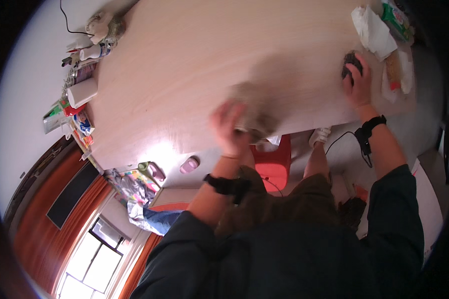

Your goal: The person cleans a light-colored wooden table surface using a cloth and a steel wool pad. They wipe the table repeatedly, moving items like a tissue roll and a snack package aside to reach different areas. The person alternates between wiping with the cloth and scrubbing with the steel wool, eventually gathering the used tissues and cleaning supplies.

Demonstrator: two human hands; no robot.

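My left hand (pixel 228 125) is blurred over the near edge of the pale wooden table (pixel 179 74). It grips a grey-brown, soft-looking item (pixel 256 112), perhaps a cloth, also blurred; its exact kind is unclear. A shadow falls on the tabletop beyond it. Towards the table's right side, my right hand (pixel 359 80) has its fingers curled around a dark, rough-textured object (pixel 351 67) on the surface. What that object is cannot be made out. Both wrists wear black straps, with a cable at the right one.
White tissue (pixel 374 33), a green packet (pixel 396 20) and a clear bag (pixel 393 78) lie at the right edge. A white roll (pixel 82 92), a white bottle (pixel 91 52) and small packets line the left edge. A red stool (pixel 271 164) stands below the near edge.
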